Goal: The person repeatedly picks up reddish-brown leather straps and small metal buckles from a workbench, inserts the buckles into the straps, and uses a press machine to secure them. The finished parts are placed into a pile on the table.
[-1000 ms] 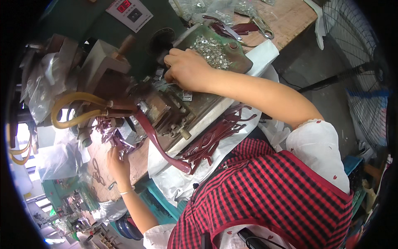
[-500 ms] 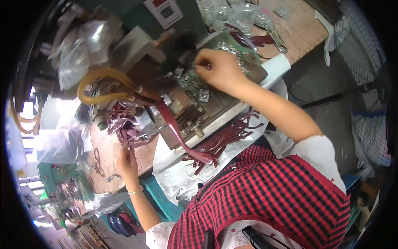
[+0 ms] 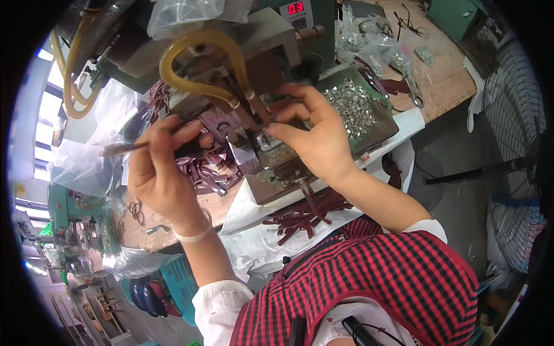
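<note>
My left hand [image 3: 164, 173] is closed at the machine's left side, pinching a slim dark red-brown eyeglass temple [image 3: 120, 148] whose end points left past the fingers. My right hand [image 3: 320, 135] is at the machine's small metal fixture [image 3: 268, 155], thumb and fingertips drawn together beside the upright electrodes [image 3: 258, 109]. Whatever those fingertips hold is too small or hidden. To the right, a green tray [image 3: 378, 124] carries a heap of tiny silvery metal parts [image 3: 349, 106]. Dark red temples [image 3: 208, 173] lie heaped below my left hand, and more temples [image 3: 306, 216] rest on a white sheet nearer me.
A yellow hose [image 3: 202, 39] loops above the fixture. Behind stands the green machine body with a lit red display [image 3: 295, 8]. Plastic bags of small parts [image 3: 398, 60] and a wrench-like tool [image 3: 414, 92] lie at the far right. A black fan [image 3: 513, 150] stands right of the bench.
My left hand has risen from the temple heap with a temple. My right hand has moved left from the metal parts to the fixture. The view has shifted.
</note>
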The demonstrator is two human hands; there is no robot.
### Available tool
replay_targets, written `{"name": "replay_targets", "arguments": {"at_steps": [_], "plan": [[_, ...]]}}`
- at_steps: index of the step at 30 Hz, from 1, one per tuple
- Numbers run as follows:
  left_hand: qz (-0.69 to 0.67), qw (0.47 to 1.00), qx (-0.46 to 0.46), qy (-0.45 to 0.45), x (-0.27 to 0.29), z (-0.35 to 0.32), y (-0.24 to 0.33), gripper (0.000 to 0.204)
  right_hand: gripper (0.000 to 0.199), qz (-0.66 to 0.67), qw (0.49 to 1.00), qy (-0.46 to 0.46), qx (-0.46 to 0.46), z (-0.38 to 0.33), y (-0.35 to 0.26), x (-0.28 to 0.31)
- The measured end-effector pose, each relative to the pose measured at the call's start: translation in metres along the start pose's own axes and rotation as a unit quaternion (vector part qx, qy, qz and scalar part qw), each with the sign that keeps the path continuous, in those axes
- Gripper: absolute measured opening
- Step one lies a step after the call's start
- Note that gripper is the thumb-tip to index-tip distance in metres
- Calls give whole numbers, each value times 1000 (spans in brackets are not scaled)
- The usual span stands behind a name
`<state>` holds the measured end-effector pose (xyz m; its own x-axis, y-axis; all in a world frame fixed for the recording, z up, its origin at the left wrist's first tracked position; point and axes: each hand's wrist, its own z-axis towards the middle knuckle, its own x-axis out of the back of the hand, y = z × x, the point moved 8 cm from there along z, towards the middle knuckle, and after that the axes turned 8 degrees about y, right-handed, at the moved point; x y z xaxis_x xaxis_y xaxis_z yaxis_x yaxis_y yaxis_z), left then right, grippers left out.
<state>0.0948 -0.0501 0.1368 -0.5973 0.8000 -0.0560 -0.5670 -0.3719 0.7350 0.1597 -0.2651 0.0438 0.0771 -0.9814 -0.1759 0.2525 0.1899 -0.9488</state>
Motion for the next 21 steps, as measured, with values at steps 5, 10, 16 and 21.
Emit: {"name": "replay_targets", "arguments": {"at_steps": [5,10,16,21], "plan": [[-64,996,36,45,-5,2,9,31,53,64,997,7,-52,2,-3,-7],[52,989,-132,-36,9,-46,30,18,57,-1,992,-121,-22,-29,-43,12],[158,897,-365,-194,-52,-103,47,29,24,-590,776,113,195,4,39,133],[168,888,-381,-196,-62,-116,30,21,16,-467,850,123,209,24,33,142]]}}
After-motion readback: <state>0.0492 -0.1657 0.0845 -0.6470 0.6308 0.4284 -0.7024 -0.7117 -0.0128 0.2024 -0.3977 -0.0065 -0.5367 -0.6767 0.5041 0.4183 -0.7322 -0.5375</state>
